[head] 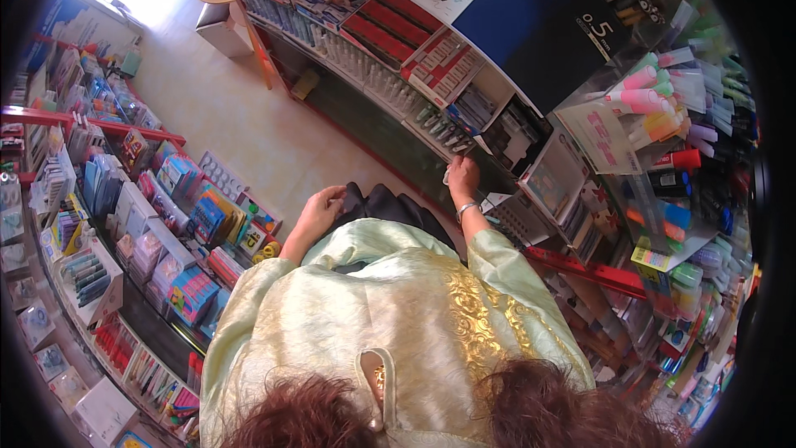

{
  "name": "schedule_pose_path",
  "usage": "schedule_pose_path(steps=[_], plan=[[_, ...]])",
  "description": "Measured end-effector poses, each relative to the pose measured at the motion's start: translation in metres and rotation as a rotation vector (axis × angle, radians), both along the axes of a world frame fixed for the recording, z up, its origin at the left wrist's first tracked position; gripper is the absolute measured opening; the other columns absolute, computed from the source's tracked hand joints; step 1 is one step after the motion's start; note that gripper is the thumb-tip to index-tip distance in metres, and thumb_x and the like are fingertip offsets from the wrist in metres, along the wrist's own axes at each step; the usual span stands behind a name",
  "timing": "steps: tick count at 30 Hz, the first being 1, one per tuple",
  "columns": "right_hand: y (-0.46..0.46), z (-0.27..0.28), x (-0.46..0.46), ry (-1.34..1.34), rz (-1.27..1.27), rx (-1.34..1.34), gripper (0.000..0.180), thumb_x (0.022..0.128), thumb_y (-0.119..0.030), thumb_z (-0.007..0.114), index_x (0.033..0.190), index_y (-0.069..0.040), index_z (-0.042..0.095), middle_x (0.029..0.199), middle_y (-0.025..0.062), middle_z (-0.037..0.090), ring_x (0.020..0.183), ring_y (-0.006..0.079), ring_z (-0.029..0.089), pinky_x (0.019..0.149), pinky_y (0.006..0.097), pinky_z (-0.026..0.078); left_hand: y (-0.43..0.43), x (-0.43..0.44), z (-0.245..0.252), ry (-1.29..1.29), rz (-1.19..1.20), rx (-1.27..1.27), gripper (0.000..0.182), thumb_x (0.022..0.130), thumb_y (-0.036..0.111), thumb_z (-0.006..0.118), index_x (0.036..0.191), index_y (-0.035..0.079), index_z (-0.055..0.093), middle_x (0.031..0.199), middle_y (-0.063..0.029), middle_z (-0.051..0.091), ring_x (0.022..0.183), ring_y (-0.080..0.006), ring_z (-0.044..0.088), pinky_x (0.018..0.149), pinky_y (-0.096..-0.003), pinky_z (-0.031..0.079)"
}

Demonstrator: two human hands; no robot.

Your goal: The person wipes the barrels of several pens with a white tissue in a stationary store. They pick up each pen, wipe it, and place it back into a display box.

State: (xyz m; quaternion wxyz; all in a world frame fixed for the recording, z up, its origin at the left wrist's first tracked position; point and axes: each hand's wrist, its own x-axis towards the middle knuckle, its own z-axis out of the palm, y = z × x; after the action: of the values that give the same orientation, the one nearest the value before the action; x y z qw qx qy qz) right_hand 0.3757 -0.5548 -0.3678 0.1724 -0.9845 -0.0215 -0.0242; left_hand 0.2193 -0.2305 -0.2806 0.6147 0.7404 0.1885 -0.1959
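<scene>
My left hand (320, 213) hangs in front of my left thigh beside my dark trousers (379, 199), fingers loosely curled, with nothing visible in it. My right hand (463, 175) is at the lower row of a stationery shelf, just below a row of upright pens (444, 130). A small whitish thing (446, 177) shows at the edge of its curled fingers; whether the hand grips it cannot be told. A metal bracelet (466, 208) circles the right wrist. Beyond the pens are open boxes with red contents (398, 22) and a dark box of pens (516, 130).
Highlighters and markers (647, 99) crowd clear holders at the right. Shelves of packaged stationery (205, 218) and pens (84, 277) line the left. A tiled floor aisle (205, 112) runs between the shelves, with a white box-like stool (224, 31) farther along. A red shelf edge (584, 274) lies near my right elbow.
</scene>
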Motion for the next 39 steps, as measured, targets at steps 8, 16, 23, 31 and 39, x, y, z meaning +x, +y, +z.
schedule_pose_path(steps=[8, 16, 23, 31, 39], plan=[[-0.004, 0.001, 0.013, 0.152, 0.105, 0.061, 0.041, 0.098, -0.033, 0.049, 0.083, -0.002, 0.071, 0.085, 0.0232, 0.069, 0.082, 0.0434, 0.067, 0.067, 0.0514, 0.051, -0.007, -0.007, 0.024, -0.037, 0.049, 0.117, 0.033, 0.093, 0.008, 0.058, 0.124, -0.003, 0.063, 0.107, -0.0175, 0.071, 0.088, -0.0226, 0.069, 0.083, -0.0351, 0.055], [0.021, 0.004, -0.042, 0.703, -0.238, 1.100, 0.034, 0.091, -0.017, 0.050, 0.122, -0.004, 0.054, 0.102, 0.0087, 0.060, 0.090, 0.0200, 0.059, 0.081, 0.0317, 0.050, 0.016, -0.044, 0.013, -0.113, 0.450, -0.027, 0.036, 0.094, 0.008, 0.059, 0.128, -0.005, 0.059, 0.109, -0.0163, 0.070, 0.084, -0.0198, 0.069, 0.079, -0.0343, 0.056], [0.230, 0.143, -0.030, 1.224, 0.479, 1.287, 0.039, 0.093, 0.003, 0.061, 0.131, -0.002, 0.051, 0.120, 0.0095, 0.060, 0.105, 0.0165, 0.062, 0.091, 0.0299, 0.051, 0.059, -0.057, 0.079, -0.183, 0.821, -0.186, 0.046, 0.098, 0.014, 0.062, 0.140, 0.001, 0.050, 0.123, -0.0116, 0.065, 0.099, -0.0146, 0.065, 0.079, -0.0284, 0.053], [0.410, 0.210, -0.065, 1.198, 1.023, 1.169, 0.028, 0.088, 0.001, 0.073, 0.105, -0.007, 0.053, 0.103, 0.0004, 0.058, 0.096, 0.0088, 0.057, 0.082, 0.0238, 0.049, 0.161, -0.088, 0.082, -0.489, 0.970, -0.507, 0.020, 0.098, 0.013, 0.064, 0.114, 0.003, 0.061, 0.104, -0.0059, 0.068, 0.090, -0.0131, 0.067, 0.076, -0.0277, 0.053], [0.526, 0.217, -0.104, 1.457, 1.318, 0.929, 0.010, 0.092, -0.002, 0.069, 0.098, -0.005, 0.060, 0.119, 0.0036, 0.053, 0.102, 0.0103, 0.056, 0.086, 0.0261, 0.049, 0.212, -0.129, 0.108, -0.579, 1.321, -0.263, 0.026, 0.096, 0.014, 0.067, 0.119, 0.003, 0.060, 0.103, -0.0029, 0.066, 0.092, -0.0093, 0.063, 0.083, -0.0245, 0.050]])
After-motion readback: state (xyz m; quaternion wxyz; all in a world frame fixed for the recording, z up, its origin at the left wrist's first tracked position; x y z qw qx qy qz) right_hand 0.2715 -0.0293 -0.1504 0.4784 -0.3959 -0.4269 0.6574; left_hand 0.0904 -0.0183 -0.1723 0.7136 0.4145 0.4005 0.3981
